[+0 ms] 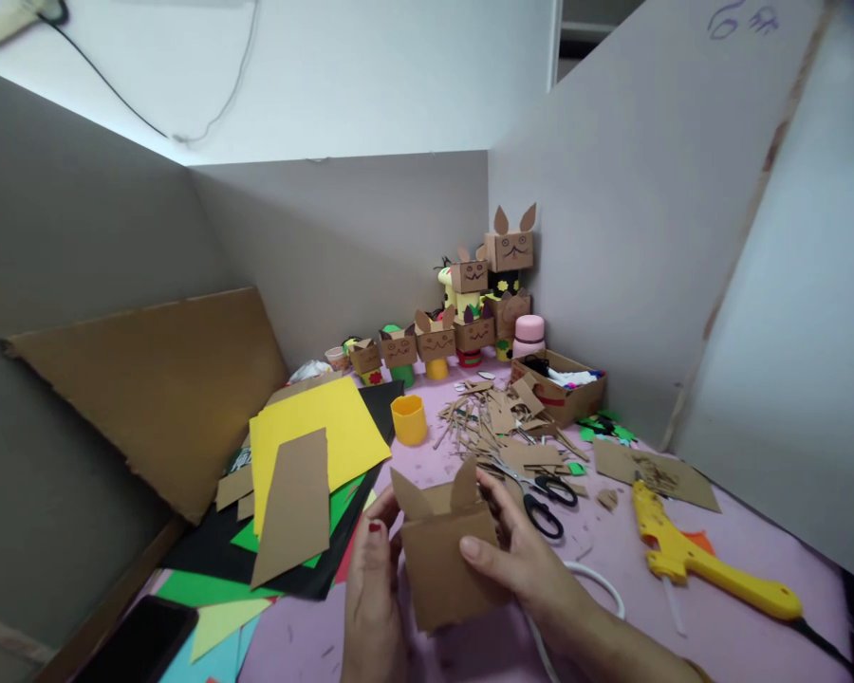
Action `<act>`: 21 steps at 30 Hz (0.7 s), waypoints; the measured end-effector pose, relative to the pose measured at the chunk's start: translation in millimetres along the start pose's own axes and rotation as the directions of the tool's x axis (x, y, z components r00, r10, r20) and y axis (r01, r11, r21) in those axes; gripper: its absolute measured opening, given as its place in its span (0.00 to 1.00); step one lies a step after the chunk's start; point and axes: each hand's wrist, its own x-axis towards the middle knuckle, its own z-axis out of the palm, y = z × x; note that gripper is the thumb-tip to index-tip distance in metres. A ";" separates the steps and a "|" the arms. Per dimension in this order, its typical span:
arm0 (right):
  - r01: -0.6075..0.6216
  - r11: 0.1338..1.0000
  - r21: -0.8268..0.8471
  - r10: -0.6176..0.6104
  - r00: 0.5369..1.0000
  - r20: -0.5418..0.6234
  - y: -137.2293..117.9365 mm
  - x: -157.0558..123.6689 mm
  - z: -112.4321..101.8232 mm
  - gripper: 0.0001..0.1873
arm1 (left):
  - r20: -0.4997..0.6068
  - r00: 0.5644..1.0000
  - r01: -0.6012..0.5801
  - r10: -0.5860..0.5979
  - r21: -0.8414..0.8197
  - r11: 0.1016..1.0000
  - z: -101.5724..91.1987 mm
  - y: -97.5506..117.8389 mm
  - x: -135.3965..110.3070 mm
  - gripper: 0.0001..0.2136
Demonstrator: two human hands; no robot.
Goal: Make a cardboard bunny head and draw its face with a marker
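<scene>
Between my two hands is a small cardboard box [447, 574] with two pointed cardboard ears standing up from its top. My left hand [376, 579] lies along the box's left side, fingers curled behind it. My right hand [516, 545] grips the right side, thumb pressed on the front face and fingers behind. No drawing shows on the face toward me. Just beyond it on the pink tabletop [291, 640] stands a short yellow paper tube [408, 420]. Black-handled scissors [543, 517] lie right of the box, near my right hand.
A yellow glue gun [712, 564] rests at the right on the table. Cardboard scraps [505, 417] are heaped behind the scissors. Coloured sheets [342, 427] and a phone [139, 640] lie left. Several cat-faced box figures [436, 337], a pink bottle [529, 335] and an open box [566, 398] stand behind.
</scene>
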 end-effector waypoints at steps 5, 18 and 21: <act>0.053 0.999 -0.001 -0.053 0.999 -0.007 2.6 0.9 -1.8 0.42 | 0.034 0.972 -0.233 0.234 0.302 0.924 -10.6 -10.6 3.1 0.16; 0.066 0.998 -0.013 -0.064 0.994 0.084 -2.4 -1.2 -3.1 0.42 | 0.085 0.975 -0.220 0.204 0.299 0.929 -11.8 2.1 5.0 0.08; 0.067 0.998 -0.012 -0.066 0.994 0.090 -1.4 -0.8 -5.0 0.42 | 0.093 0.974 -0.224 0.206 0.301 0.927 -13.3 0.6 7.1 0.09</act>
